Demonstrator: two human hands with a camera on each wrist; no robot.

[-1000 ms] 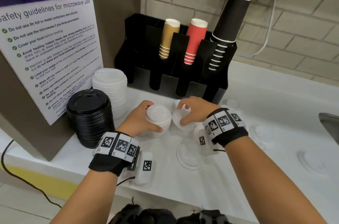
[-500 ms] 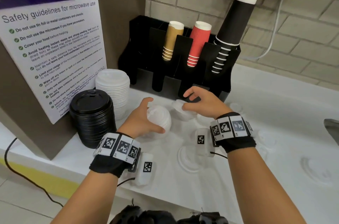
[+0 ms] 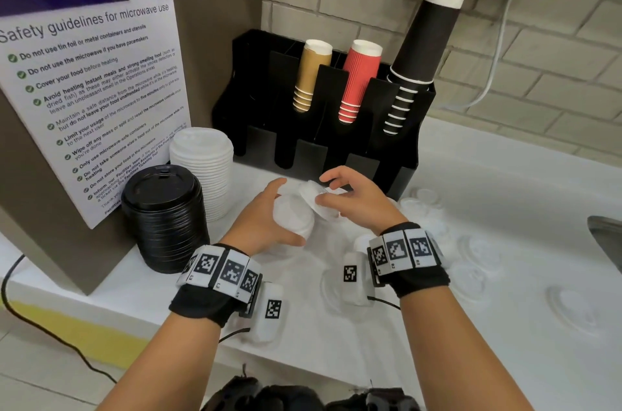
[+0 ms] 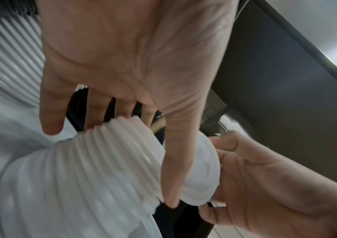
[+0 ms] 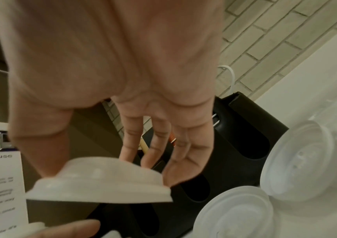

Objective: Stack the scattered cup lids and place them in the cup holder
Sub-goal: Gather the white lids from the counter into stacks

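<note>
My left hand (image 3: 287, 212) grips a short stack of white cup lids (image 3: 296, 222), tilted on its side just above the white counter; in the left wrist view the stack (image 4: 102, 161) lies between thumb and fingers. My right hand (image 3: 323, 189) pinches a single white lid (image 3: 311, 201) by its rim, tilted against the open end of that stack. The right wrist view shows this lid (image 5: 102, 182) held between thumb and fingers. The black cup holder (image 3: 397, 155) stands right behind both hands, with tan, red and black cups in its slots.
A tall stack of black lids (image 3: 165, 218) and a stack of white lids (image 3: 205, 168) stand to the left by the poster panel. Several loose white lids (image 3: 478, 249) lie on the counter to the right and under my right wrist. A metal sink edge (image 3: 606, 235) is at far right.
Both hands lifted and moved toward the holder. The left hand tipped its stack sideways; the right hand raised the single lid off the counter and brought it to the stack's end.
</note>
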